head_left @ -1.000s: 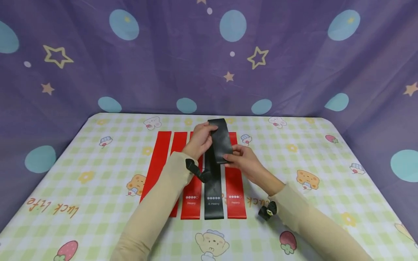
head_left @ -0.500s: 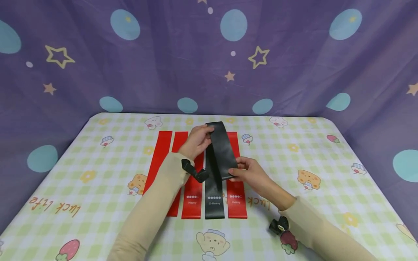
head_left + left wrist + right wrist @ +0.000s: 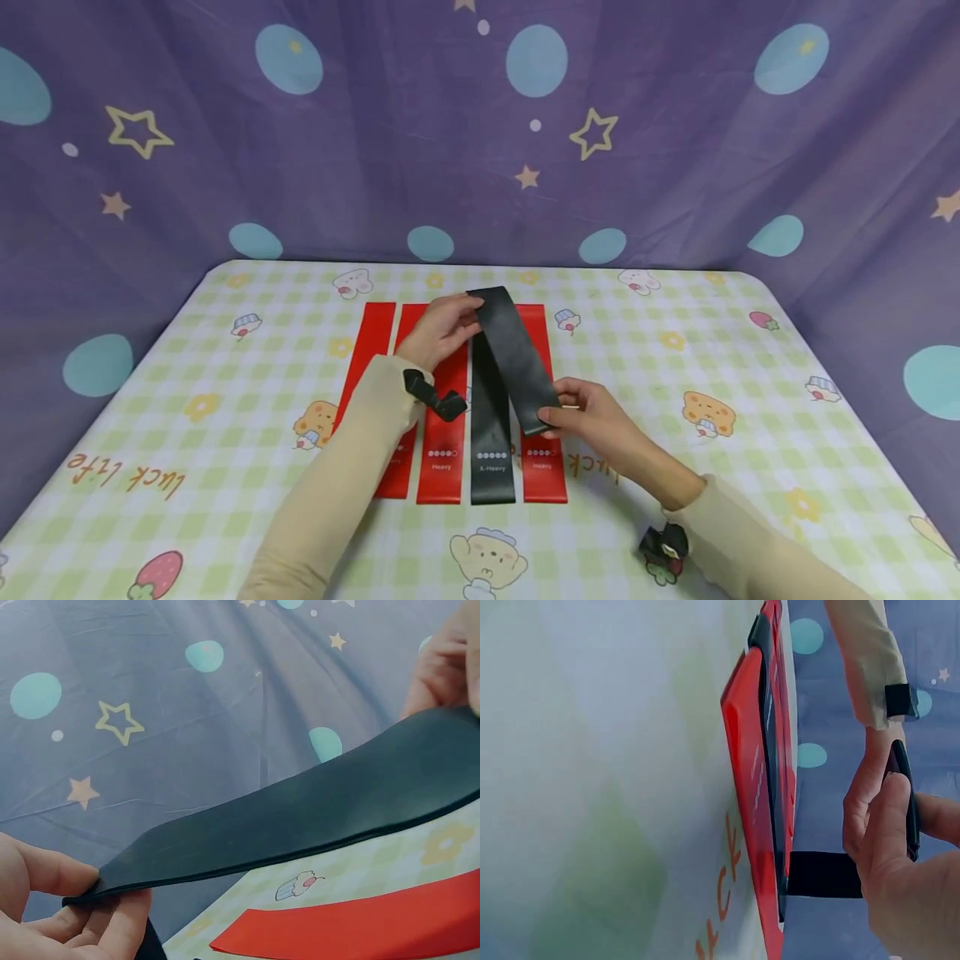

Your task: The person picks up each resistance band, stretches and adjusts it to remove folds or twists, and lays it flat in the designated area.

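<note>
A black resistance band (image 3: 517, 362) is stretched slantwise between my two hands, above the table. My left hand (image 3: 438, 329) pinches its far part between thumb and fingers. The near end is pinched by my right hand (image 3: 592, 417), lower and to the right. Below lies a flat black stretch marked X-Heavy (image 3: 492, 479). In the right wrist view a black strip (image 3: 825, 874) rises from the flat bands toward the hands, partly hidden behind my right hand. Red bands marked Heavy (image 3: 439, 479) lie on both sides of the black one, partly covered by my left arm.
A green-and-white checked tablecloth (image 3: 645, 333) with cartoon prints covers the table. A purple curtain (image 3: 390, 150) with stars and blue dots hangs behind its far edge. Black camera mounts (image 3: 663, 546) are worn at both wrists.
My right hand has moved toward me and to the right, drawing the black band out longer. My left hand has shifted slightly left and nearer. The flat bands lie as before.
</note>
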`<state>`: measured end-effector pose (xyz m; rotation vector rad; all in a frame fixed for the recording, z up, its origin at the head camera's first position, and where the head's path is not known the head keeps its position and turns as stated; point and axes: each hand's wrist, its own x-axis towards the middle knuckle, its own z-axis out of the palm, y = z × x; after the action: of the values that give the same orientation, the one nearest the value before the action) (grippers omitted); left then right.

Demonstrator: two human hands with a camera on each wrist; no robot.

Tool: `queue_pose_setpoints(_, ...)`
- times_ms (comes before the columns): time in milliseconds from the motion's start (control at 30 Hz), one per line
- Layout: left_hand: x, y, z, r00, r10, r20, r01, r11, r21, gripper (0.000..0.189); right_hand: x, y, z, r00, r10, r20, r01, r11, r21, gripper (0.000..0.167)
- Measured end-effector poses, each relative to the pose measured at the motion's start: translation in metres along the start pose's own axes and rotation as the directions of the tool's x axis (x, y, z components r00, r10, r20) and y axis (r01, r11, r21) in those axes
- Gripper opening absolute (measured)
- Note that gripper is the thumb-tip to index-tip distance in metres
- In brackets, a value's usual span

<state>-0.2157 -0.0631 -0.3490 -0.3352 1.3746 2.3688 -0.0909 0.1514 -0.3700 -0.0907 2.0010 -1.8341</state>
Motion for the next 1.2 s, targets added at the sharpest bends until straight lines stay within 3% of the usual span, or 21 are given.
queue_pose_setpoints(233, -0.002, 0.001, 0.0, 1.0, 0.003, 0.0, -0.003, 0.998, -0.056, 0.01, -0.013, -0.003, 0.005, 1.0, 0.006, 0.024, -0.006, 1.0, 0.01, 0.034)
queue_pose_setpoints(500, 0.0, 0.006, -0.002, 0.999, 0.025, -0.022, -0.027, 0.997, -0.078, 0.013, -0.03, -0.002, 0.01, 0.994, -0.014, 0.108, 0.011, 1.0, 0.029, 0.034)
queue_pose_setpoints(667, -0.001, 0.008, -0.005, 0.998, 0.05, -0.049, -0.054, 0.995, -0.084, 0.028, -0.039, -0.001, 0.014, 0.99, -0.004, 0.14, -0.004, 0.999, 0.053, 0.031)
queue_pose_setpoints(967, 0.002, 0.009, -0.013, 0.992, 0.102, -0.07, -0.107, 0.992, -0.072, 0.032, -0.047, 0.002, 0.009, 0.993, 0.025, 0.114, -0.027, 0.999, 0.017, 0.026)
queue_pose_setpoints(1200, 0.002, 0.012, -0.018, 0.985, 0.123, -0.122, -0.134, 0.987, -0.091, 0.007, -0.042, 0.003, -0.006, 0.997, 0.055, 0.049, -0.057, 0.997, 0.044, 0.029)
